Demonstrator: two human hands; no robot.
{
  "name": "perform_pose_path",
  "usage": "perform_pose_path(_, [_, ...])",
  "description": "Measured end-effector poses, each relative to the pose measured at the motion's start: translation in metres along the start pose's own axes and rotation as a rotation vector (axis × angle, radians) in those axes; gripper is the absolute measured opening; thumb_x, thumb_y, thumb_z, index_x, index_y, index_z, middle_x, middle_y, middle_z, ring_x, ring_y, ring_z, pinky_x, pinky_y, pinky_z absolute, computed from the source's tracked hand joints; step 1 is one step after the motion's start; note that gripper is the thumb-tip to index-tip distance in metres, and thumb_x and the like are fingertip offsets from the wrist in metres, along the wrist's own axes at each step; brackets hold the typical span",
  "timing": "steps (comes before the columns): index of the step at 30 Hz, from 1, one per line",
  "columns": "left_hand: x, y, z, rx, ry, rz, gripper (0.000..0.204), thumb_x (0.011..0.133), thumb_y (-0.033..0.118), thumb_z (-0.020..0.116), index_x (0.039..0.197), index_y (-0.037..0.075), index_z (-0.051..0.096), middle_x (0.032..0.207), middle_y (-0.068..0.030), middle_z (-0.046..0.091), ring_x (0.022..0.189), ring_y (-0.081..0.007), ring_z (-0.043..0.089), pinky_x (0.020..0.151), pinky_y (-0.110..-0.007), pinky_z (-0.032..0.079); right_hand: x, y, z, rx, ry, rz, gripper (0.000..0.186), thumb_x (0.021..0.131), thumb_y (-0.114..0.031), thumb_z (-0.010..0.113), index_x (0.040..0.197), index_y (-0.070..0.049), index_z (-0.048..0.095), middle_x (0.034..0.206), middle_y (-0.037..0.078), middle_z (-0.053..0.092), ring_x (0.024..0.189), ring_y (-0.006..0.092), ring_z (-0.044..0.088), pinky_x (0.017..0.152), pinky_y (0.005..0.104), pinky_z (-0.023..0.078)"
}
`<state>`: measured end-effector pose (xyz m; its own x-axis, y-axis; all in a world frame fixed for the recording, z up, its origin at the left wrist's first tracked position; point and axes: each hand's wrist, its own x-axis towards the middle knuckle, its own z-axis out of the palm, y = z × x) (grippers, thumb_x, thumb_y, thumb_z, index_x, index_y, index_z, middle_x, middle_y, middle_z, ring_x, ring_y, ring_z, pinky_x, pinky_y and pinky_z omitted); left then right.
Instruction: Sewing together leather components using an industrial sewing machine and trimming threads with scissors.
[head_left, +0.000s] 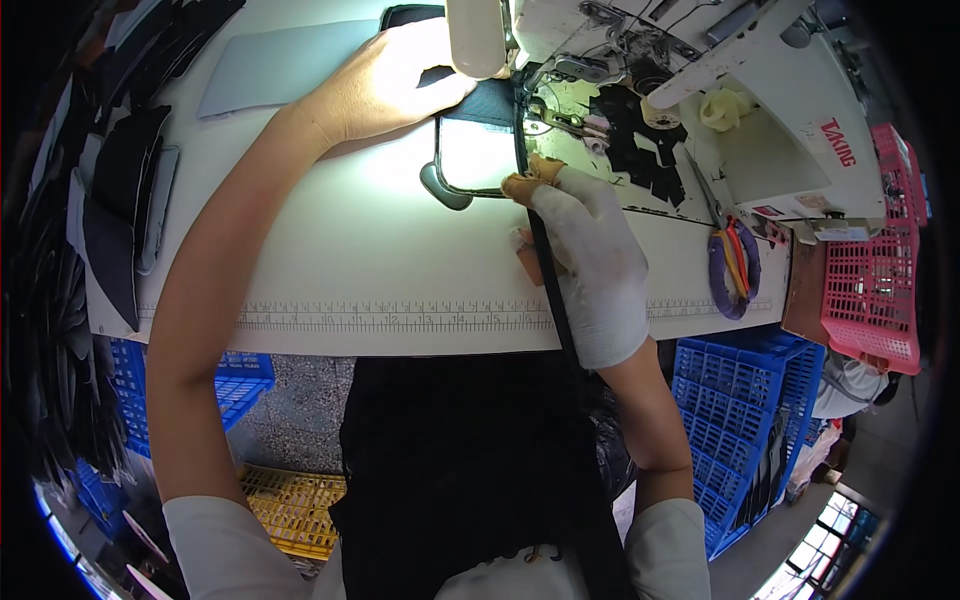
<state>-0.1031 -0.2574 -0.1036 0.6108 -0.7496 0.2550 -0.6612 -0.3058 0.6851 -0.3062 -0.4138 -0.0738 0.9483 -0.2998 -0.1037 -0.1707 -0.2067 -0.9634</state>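
Observation:
My left hand (390, 85) rests on a dark fabric piece with black edging (475, 100) under the white machine head (476, 40), thumb spread from partly hidden fingers. The piece's pale lower part (475, 155) glares under the lamp. My right hand (590, 255), in a white glove with tan fingertip wraps, is closed on a long black binding strip (542, 260) beside the piece's lower right corner. The strip runs from the machine's metal fittings (565, 120) down toward my lap.
Scissors (733, 265) and black scraps (640, 150) lie right. Dark cut pieces (115, 210) and a grey sheet (250, 70) are left. A pink basket (868, 310) and blue crates (730, 420) stand right, a yellow crate (285, 500) below. Someone's white-clothed body (840, 390) shows far right.

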Motion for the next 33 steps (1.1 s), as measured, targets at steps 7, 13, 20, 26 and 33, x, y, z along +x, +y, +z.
perform_pose_path(7, [0.007, -0.008, 0.003, -0.252, -0.031, 0.134, 0.024, 0.096, 0.014, 0.063, 0.117, 0.016, 0.074, 0.108, -0.0051, 0.072, 0.096, -0.0212, 0.065, 0.094, -0.035, 0.049, 0.013, 0.012, -0.001, -0.312, 0.020, -0.416, 0.029, 0.088, 0.004, 0.066, 0.116, -0.001, 0.068, 0.102, 0.008, 0.066, 0.073, 0.0109, 0.057, 0.064, 0.0215, 0.047])
perform_pose_path(13, [0.042, -0.035, -0.006, -0.207, -0.355, 0.313, 0.028, 0.095, 0.013, 0.061, 0.122, 0.010, 0.068, 0.117, -0.0105, 0.068, 0.101, -0.0247, 0.062, 0.097, -0.037, 0.050, 0.036, -0.005, -0.009, -0.341, 0.130, -0.413, 0.023, 0.087, 0.002, 0.067, 0.109, -0.003, 0.073, 0.086, 0.003, 0.065, 0.066, 0.0089, 0.054, 0.059, 0.0210, 0.044])
perform_pose_path(20, [0.054, -0.046, -0.010, -0.006, -0.501, 0.412, 0.028, 0.095, 0.014, 0.059, 0.122, 0.009, 0.067, 0.118, -0.0120, 0.067, 0.103, -0.0274, 0.061, 0.099, -0.039, 0.049, 0.047, -0.009, -0.008, -0.204, 0.163, -0.197, 0.023, 0.084, 0.001, 0.069, 0.106, -0.003, 0.075, 0.081, 0.002, 0.069, 0.066, 0.0067, 0.056, 0.059, 0.0189, 0.044])
perform_pose_path(26, [0.055, -0.046, -0.010, 0.103, -0.530, 0.478, 0.029, 0.096, 0.016, 0.057, 0.123, 0.008, 0.066, 0.120, -0.0133, 0.066, 0.104, -0.0296, 0.061, 0.100, -0.040, 0.048, 0.048, -0.008, -0.002, -0.065, 0.209, -0.136, 0.024, 0.084, 0.001, 0.070, 0.107, -0.002, 0.075, 0.085, 0.003, 0.071, 0.065, 0.0067, 0.058, 0.058, 0.0183, 0.046])
perform_pose_path(33, [0.047, -0.047, -0.011, 0.190, -0.488, 0.542, 0.030, 0.096, 0.017, 0.056, 0.123, 0.007, 0.066, 0.121, -0.0148, 0.065, 0.105, -0.0323, 0.060, 0.101, -0.042, 0.047, 0.045, -0.007, 0.001, -0.061, 0.239, -0.184, 0.025, 0.085, 0.002, 0.071, 0.109, -0.002, 0.075, 0.086, 0.004, 0.072, 0.063, 0.0079, 0.059, 0.058, 0.0187, 0.049])
